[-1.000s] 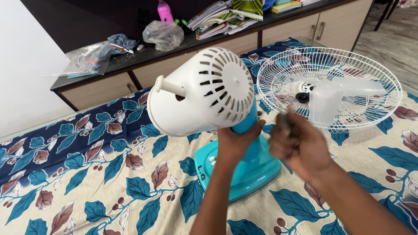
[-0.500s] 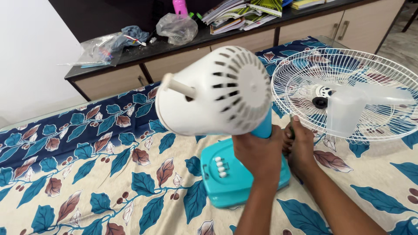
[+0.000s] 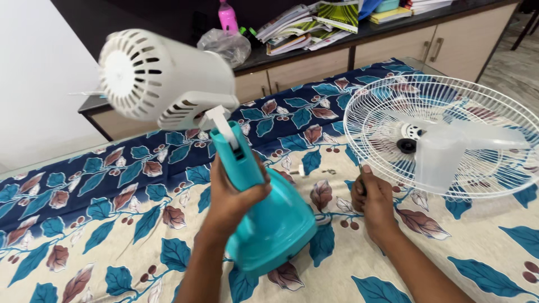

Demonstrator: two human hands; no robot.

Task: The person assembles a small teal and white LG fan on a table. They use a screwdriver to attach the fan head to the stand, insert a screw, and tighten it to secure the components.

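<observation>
White plastic motor housing (image 3: 160, 76) tilts toward ten o'clock above the teal fan stand (image 3: 264, 216), whose neck the left hand (image 3: 233, 193) clamps, lifting the base off the leaf-print bed (image 3: 84, 224). It looks like a disassembly step; next probably calls for steadying the stand. At three o'clock the right hand (image 3: 370, 196) is closed on a thin tool, just beside the wire guard (image 3: 438, 132) with its clear blade (image 3: 443, 148); open room lies leftward.
</observation>
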